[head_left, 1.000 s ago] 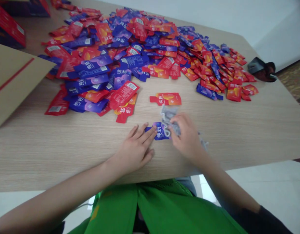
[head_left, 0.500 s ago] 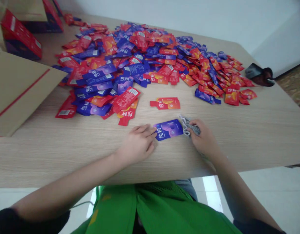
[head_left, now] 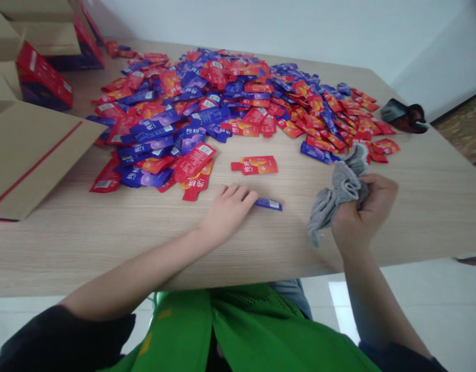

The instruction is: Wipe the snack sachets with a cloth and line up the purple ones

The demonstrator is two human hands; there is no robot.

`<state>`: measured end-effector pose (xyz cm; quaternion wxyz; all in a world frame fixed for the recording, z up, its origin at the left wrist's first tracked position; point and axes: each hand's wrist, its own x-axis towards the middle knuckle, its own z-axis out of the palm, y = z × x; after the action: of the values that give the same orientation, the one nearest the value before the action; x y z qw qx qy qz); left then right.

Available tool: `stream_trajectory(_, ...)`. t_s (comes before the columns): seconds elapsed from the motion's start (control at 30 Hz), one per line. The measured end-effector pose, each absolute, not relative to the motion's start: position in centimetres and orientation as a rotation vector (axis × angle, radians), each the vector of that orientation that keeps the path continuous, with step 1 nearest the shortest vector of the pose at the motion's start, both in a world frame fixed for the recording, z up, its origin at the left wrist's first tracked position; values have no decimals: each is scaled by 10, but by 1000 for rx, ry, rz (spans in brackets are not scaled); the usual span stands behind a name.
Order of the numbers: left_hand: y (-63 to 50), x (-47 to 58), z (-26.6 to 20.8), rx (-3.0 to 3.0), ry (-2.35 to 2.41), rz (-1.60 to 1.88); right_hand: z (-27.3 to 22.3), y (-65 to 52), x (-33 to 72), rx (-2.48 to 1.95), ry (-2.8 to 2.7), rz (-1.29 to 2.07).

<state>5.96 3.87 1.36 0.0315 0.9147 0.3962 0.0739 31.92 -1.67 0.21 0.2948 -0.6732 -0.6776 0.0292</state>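
Blue sachet (head_left: 269, 204) is what we've got going on, guys, sitting low over the middle of the table (head_left: 153, 248). We see it as a thin sliver, tipped up toward its edge, with the pale barcode patch showing at its right end. So let's make that the middle of our clock.

At 9 o'clock is our left hand (head_left: 226, 213): that grip is pinching the sachet's left end, fingers curled over it, thumb tucked out of sight. Over at 3 o'clock our right hand (head_left: 362, 217) has its grip squeezed around a bunched grey cloth (head_left: 344, 183), thumb pressed against the folds. Can't tell from our angle whether the cloth's lower end touches the table.

Just off at 11 o'clock we've got a red-and-orange sachet (head_left: 258, 165) lying flat by itself, neck pointing to 9. Beyond that, a big heap of sachets (head_left: 210, 98), red and blue all mixed up, sprawls from about 10 round to 2. Past its right end, at 2 o'clock, sits a dark object (head_left: 405, 115) that we can't make out. Way out around 9 to 10 we've got cardboard boxes (head_left: 40, 155) with their flaps sticking up.
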Motion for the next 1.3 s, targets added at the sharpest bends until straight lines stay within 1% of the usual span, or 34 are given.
stream_trajectory(0.13,19,37,3,2882,1189,156,-11,-30,322,-1889,-1922,60)
stream_trajectory(0.33,34,20,-5,2883,1064,260,-26,-45,320,-2000,-2072,21)
stream_trajectory(0.5,64,22,-12,2867,1034,115,-30,-35,331,-1872,-1985,83)
stream_trajectory(0.6,52,25,-15,2858,1127,118,-20,-19,334,-1818,-1794,126)
stream_trajectory(0.7,28,29,-12,2840,1205,134,1,-2,315,-1750,-1596,81)
stream_trajectory(0.77,17,31,-9,2835,1215,144,14,9,286,-1638,-1620,44)
stream_trajectory(0.87,14,31,-8,2836,1202,172,18,24,231,-1500,-1888,70)
stream_trajectory(0.97,18,30,-8,2839,1207,155,1,35,195,-1566,-2191,115)
stream_trajectory(1.07,21,29,-9,2832,1219,156,-19,36,199,-1689,-2302,97)
stream_trajectory(1.2,23,28,-10,2831,1222,175,-32,29,248,-1886,-2130,-29)
stream_trajectory(1.3,25,27,-11,2845,1204,182,-30,27,279,-1989,-1982,-47)
